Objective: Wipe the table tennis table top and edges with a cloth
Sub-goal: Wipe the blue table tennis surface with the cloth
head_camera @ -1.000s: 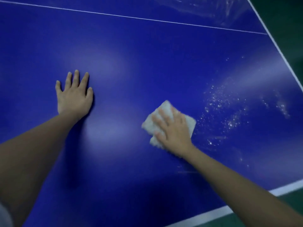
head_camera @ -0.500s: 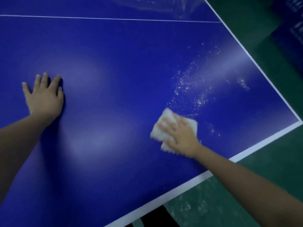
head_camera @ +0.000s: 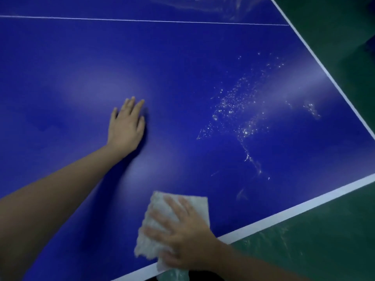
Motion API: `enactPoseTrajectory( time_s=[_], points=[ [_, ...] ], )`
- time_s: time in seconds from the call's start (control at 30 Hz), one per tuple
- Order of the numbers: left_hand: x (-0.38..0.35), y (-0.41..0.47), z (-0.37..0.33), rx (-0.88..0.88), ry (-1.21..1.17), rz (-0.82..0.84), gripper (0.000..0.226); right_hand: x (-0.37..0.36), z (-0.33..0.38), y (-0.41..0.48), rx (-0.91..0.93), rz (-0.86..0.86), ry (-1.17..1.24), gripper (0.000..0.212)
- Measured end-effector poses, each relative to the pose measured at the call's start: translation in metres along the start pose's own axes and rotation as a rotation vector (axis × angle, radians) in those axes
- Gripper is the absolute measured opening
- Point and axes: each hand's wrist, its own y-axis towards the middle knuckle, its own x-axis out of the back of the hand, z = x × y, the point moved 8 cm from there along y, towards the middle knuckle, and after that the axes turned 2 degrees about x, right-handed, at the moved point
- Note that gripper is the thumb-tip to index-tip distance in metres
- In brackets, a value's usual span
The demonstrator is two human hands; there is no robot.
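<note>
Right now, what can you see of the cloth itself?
The cloth is white and soft, nubbly like terry or microfibre, a rough rectangle with a ragged lower left edge. It lies flat on the blue table, close to the white line along the near edge, with one corner reaching that line. The right hand presses on it with spread fingers and covers its lower right part. Blur hides finer texture.

Green floor (head_camera: 334,250) covers the lower right and runs up to the upper right corner. It is matte and the light is dim overall. Pale glistening specks (head_camera: 282,230) are scattered on it at lower right. There is a dark shadowed patch (head_camera: 368,43) at the far right edge, too dark to identify.
</note>
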Motion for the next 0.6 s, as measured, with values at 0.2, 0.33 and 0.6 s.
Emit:
enactPoseTrajectory(
  time_s=[0.2, 0.33, 0.6],
  points=[
    [-0.029, 0.03, -0.031, 0.152, 0.019, 0.044, 0.049, 0.001, -0.065, -0.012, 0.335, -0.104, -0.131, 0.061],
    [-0.042, 0.043, -0.036, 0.228, 0.148, 0.043, 0.049, 0.039, -0.203, 0.053, 0.045, -0.217, -0.014, 0.061],
    [-0.051, 0.043, -0.031, 0.246, 0.254, 0.053, 0.053, 0.049, -0.429, 0.07, -0.753, -0.34, 0.191, 0.049]
  ],
)
